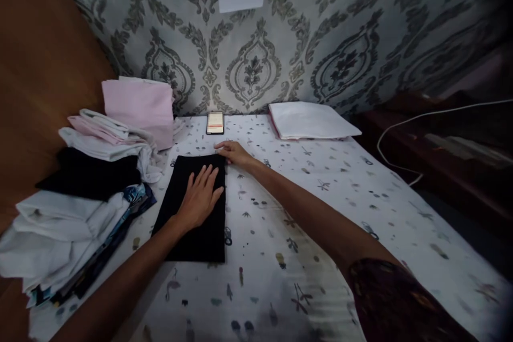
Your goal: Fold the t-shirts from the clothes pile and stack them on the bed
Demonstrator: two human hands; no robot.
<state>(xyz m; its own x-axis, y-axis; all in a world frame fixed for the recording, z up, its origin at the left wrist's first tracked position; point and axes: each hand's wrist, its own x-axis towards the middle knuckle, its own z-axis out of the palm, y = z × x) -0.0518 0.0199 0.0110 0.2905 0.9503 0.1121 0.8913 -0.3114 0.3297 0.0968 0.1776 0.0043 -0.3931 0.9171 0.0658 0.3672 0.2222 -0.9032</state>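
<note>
A black cloth (204, 235), folded into a flat rectangle, lies on the white patterned bedsheet (256, 235). My left hand (201, 196) rests flat on top of it with the fingers spread. At the cloth's far right corner is my right hand (235, 154), its thumb and forefinger reaching to the edge. The forefinger stretches out past the corner, and I cannot make out whether the thumb grips any fabric. What kind of garment the black cloth is does not show.
To the left are piled clothes: pink cloth (138, 107), black cloth (94, 173) and white cloth (60, 224). By the wall lies a small dark-edged device (215, 123). A white pillow-like item (312, 120) sits at the back right. A white cable (401, 123) hangs beyond the right edge.
</note>
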